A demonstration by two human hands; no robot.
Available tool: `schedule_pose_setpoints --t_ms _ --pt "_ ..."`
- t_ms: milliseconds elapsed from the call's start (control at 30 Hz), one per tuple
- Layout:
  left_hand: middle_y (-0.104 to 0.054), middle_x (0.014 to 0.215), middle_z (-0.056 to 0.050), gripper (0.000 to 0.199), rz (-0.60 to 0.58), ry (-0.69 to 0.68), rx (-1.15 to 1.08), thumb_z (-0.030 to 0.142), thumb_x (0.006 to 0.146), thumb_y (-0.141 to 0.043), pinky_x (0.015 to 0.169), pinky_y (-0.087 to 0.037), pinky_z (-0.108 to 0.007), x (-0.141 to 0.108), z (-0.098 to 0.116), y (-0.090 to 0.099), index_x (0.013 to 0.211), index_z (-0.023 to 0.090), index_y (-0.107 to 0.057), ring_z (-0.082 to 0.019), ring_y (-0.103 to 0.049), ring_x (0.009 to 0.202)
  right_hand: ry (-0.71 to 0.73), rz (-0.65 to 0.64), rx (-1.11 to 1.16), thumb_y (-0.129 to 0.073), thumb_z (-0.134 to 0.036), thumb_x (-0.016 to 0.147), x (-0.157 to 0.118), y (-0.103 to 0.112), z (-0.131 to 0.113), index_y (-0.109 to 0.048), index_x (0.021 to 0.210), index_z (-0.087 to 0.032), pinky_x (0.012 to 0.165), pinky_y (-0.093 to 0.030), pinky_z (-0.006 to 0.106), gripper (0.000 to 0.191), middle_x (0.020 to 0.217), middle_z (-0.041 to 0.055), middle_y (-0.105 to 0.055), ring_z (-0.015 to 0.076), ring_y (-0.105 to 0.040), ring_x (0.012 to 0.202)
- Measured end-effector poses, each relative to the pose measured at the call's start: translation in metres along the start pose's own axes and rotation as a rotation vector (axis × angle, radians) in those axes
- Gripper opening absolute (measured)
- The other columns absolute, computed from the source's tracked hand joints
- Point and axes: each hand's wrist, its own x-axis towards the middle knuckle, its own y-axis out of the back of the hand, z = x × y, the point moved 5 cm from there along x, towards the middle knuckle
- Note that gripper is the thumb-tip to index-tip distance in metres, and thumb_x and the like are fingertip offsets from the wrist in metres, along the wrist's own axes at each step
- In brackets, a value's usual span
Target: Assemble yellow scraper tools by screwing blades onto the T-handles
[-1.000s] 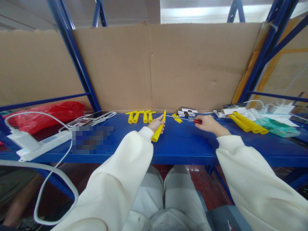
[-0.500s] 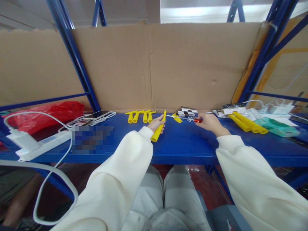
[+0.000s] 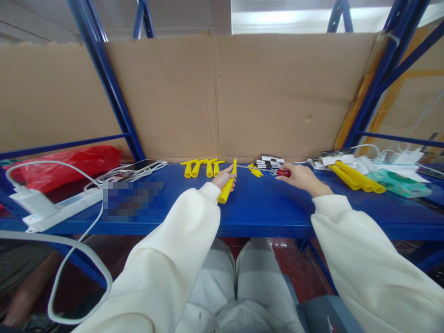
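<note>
My left hand (image 3: 225, 178) is closed around a yellow plastic tube (image 3: 226, 190), which tilts with its open round end toward me and a narrow piece at its far end. My right hand (image 3: 299, 177) grips the red handle of a screwdriver (image 3: 283, 173). Its thin metal shaft points left, and the tip reaches the upper part of the yellow tube; whether it sits in a screw is too small to tell. Between the hands, small yellow pieces (image 3: 255, 171) lie on the blue tabletop, beside a stack of black-and-white packets (image 3: 268, 162).
Several yellow T-shaped parts (image 3: 209, 168) stand in a row at the back. More yellow tubes (image 3: 359, 178) lie at right near a green packet (image 3: 398, 182). To the left are a white power strip (image 3: 69, 206), cables and a red bag (image 3: 69, 166). Cardboard (image 3: 166, 92) walls the back.
The screwdriver in my right hand has shifted slightly left, and its handle has turned. The yellow tube in my left hand has moved a little left and stands slightly straighter.
</note>
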Motion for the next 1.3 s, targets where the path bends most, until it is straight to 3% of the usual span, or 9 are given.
schedule_pose_setpoints --t_ms 200,400,600,800,1133,1300 --pt "-0.045 0.058 0.006 0.069 -0.001 0.007 0.01 0.012 0.095 -0.043 0.044 -0.038 -0.017 0.0 0.0003 -0.0001 0.157 0.031 -0.019 -0.008 -0.044 0.042 -0.007 -0.001 0.008 -0.063 -0.037 0.082 0.0007 0.0023 -0.0011 -0.066 0.088 -0.022 0.059 -0.041 0.028 0.015 0.079 0.0057 -0.074 0.0231 -0.068 0.071" --pt "-0.045 0.059 0.006 0.068 0.003 0.0 -0.002 0.015 0.095 -0.047 0.043 -0.038 -0.017 0.0007 0.0007 0.0014 0.156 0.031 -0.022 -0.008 -0.044 0.042 0.051 -0.021 0.066 -0.055 -0.044 0.089 0.0003 0.0008 -0.0032 -0.072 0.091 -0.022 0.065 -0.045 0.03 0.029 0.092 0.0093 -0.077 0.0242 -0.069 0.081" --pt "-0.045 0.059 0.005 0.069 0.021 0.017 0.007 0.01 0.094 -0.041 0.041 -0.036 -0.016 -0.0056 0.0032 -0.0007 0.157 0.03 -0.02 -0.008 -0.044 0.042 0.008 -0.034 0.088 -0.065 -0.045 0.083 0.0012 -0.0036 -0.0027 -0.064 0.094 -0.023 0.061 -0.042 0.028 0.025 0.085 0.0065 -0.075 0.0229 -0.068 0.074" --pt "-0.046 0.058 0.006 0.069 0.014 0.021 0.006 0.013 0.094 -0.045 0.04 -0.036 -0.016 -0.004 0.0026 -0.0004 0.157 0.03 -0.022 -0.009 -0.044 0.041 -0.008 -0.019 0.057 -0.065 -0.044 0.082 0.0024 -0.0047 0.0001 -0.057 0.087 -0.024 0.056 -0.037 0.027 0.022 0.071 0.0034 -0.069 0.0211 -0.063 0.063" --pt "-0.045 0.057 0.006 0.071 0.008 0.023 0.004 0.012 0.093 -0.045 0.041 -0.037 -0.016 -0.0039 0.0028 -0.0004 0.157 0.03 -0.021 -0.008 -0.044 0.042 0.005 -0.059 0.173 -0.055 -0.049 0.087 0.0023 -0.0054 0.0015 -0.062 0.079 -0.023 0.057 -0.039 0.026 0.028 0.075 0.0052 -0.071 0.0194 -0.063 0.065" --pt "-0.045 0.058 0.006 0.07 -0.005 0.021 0.007 0.013 0.094 -0.046 0.042 -0.038 -0.017 -0.0034 0.0028 -0.0002 0.157 0.031 -0.022 -0.008 -0.044 0.042 0.006 -0.04 0.188 -0.065 -0.042 0.08 0.003 -0.006 0.0019 -0.062 0.085 -0.024 0.059 -0.041 0.026 0.02 0.08 0.0049 -0.073 0.0207 -0.065 0.069"
